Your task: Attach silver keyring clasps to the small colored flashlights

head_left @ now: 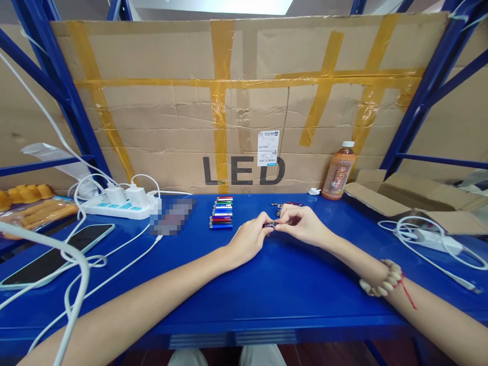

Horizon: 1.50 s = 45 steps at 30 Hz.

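Note:
My left hand (249,237) is closed, thumb and fingers pinching one end of a small dark metal tube (270,224). From the other side, my right hand (305,224) pinches near the tube's opposite end, the fingertips of both hands almost meeting. Much of the tube is covered by the fingers. Left of my hands, a column of several small coloured metal tubes (221,213) lies side by side, in red, green, blue, purple and silver. Just behind my right hand is a small pile of similar pieces with shiny metal parts (277,207), partly hidden by that hand.
A power strip (116,207) with white chargers, a phone (63,254) and looping white cables lie left. At right stand a drink bottle (338,171), an open cardboard box (396,195) and a coiled cable (430,239). A cardboard sheet (171,132) closes off the back of the blue table (290,290).

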### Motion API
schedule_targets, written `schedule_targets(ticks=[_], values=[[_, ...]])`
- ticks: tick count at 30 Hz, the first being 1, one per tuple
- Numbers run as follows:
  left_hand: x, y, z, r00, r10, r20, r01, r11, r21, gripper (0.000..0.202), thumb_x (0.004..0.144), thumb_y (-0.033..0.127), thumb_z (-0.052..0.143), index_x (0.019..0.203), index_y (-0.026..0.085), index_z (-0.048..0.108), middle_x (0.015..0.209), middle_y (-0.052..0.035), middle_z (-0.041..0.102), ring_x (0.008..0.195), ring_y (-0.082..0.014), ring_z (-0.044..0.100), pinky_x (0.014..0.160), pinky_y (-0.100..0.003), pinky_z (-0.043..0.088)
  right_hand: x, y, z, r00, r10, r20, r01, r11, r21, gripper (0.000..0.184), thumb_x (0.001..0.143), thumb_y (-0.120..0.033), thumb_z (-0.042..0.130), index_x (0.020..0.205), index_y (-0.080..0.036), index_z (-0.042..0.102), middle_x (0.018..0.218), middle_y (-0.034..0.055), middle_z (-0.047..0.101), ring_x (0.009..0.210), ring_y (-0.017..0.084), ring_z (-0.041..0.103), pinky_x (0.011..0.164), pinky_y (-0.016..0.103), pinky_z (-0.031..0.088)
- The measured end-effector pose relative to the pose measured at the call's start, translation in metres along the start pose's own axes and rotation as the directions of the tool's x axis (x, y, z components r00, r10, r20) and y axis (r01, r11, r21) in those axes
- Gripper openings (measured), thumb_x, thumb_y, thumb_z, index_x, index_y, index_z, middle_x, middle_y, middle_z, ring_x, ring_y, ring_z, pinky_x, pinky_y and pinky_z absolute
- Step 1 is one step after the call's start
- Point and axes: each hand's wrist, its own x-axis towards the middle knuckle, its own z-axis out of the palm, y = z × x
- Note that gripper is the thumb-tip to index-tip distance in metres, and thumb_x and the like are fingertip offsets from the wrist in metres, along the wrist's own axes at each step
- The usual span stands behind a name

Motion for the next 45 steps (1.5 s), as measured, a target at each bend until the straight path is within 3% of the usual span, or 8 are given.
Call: schedule_targets(ticks=[8, 17, 26, 35, 41, 45], values=[[0.0015, 0.0000, 0.0001, 0.999, -0.041, 0.002, 0.041, 0.999, -0.023, 0.009, 0.087, 0.026, 0.036, 0.087, 0.019, 0.042, 0.082, 0.0006, 0.058, 0.074, -0.0129, 0.056, 0.068, -0.023, 0.041, 0.0017, 0.0032, 0.0021, 0.996, 0.084, -0.009, -0.084, 0.996, 0.034, 0.037, 0.069, -0.047, 0.064, 0.062, -0.011, 0.061, 0.066, 0.0059, 0.051, 0.058, 0.009, 0.044, 0.051, 0.022, 0.035], [0.0025, 0.0007, -0.0001, 0.997, -0.068, -0.031, 0.067, 0.997, -0.032, 0.014, 0.088, 0.030, 0.034, 0.089, 0.019, 0.042, 0.078, 0.0011, 0.058, 0.074, -0.0126, 0.056, 0.072, -0.025, 0.041, 0.0064, 0.0005, 0.0042, 0.965, 0.259, 0.039, -0.261, 0.936, 0.238, 0.045, 0.062, -0.053, 0.066, 0.067, -0.009, 0.059, 0.069, 0.0047, 0.051, 0.046, 0.005, 0.043, 0.041, 0.019, 0.034], [0.0026, 0.0036, -0.0007, 0.996, -0.071, -0.058, 0.070, 0.997, -0.023, 0.018, 0.088, 0.030, 0.034, 0.099, 0.020, 0.043, 0.074, 0.0022, 0.057, 0.071, -0.0116, 0.055, 0.071, -0.024, 0.040, 0.0078, -0.0037, 0.0035, 0.958, 0.285, 0.041, -0.284, 0.912, 0.296, 0.048, 0.064, -0.056, 0.063, 0.061, -0.009, 0.054, 0.072, 0.0043, 0.049, 0.043, 0.003, 0.039, 0.040, 0.018, 0.029], [0.0038, 0.0021, 0.0006, 0.993, -0.095, -0.071, 0.096, 0.995, 0.003, 0.020, 0.089, 0.031, 0.031, 0.098, 0.021, 0.045, 0.074, 0.0031, 0.057, 0.071, -0.0106, 0.054, 0.070, -0.022, 0.039, 0.0087, -0.0001, 0.0023, 0.945, 0.326, 0.006, -0.320, 0.923, 0.214, 0.050, 0.064, -0.056, 0.063, 0.083, -0.009, 0.062, 0.078, 0.0072, 0.055, 0.046, 0.005, 0.042, 0.041, 0.019, 0.034], [0.0024, 0.0047, -0.0010, 0.991, -0.112, -0.076, 0.112, 0.994, 0.003, 0.020, 0.089, 0.032, 0.031, 0.095, 0.022, 0.046, 0.072, 0.0038, 0.056, 0.069, -0.0102, 0.053, 0.066, -0.021, 0.037, 0.0076, 0.0009, -0.0021, 0.984, 0.177, -0.027, -0.179, 0.982, -0.064, 0.039, 0.073, -0.050, 0.058, 0.078, -0.012, 0.065, 0.075, 0.0058, 0.055, 0.051, 0.006, 0.044, 0.046, 0.019, 0.036], [0.0023, 0.0060, -0.0018, 0.992, -0.106, -0.070, 0.108, 0.994, 0.017, 0.020, 0.089, 0.031, 0.031, 0.096, 0.022, 0.047, 0.072, 0.0039, 0.055, 0.068, -0.0099, 0.052, 0.064, -0.021, 0.036, 0.0068, 0.0007, -0.0029, 0.989, 0.147, 0.009, -0.145, 0.983, -0.111, 0.036, 0.077, -0.047, 0.054, 0.079, -0.012, 0.064, 0.072, 0.0047, 0.054, 0.051, 0.006, 0.043, 0.047, 0.019, 0.036]])
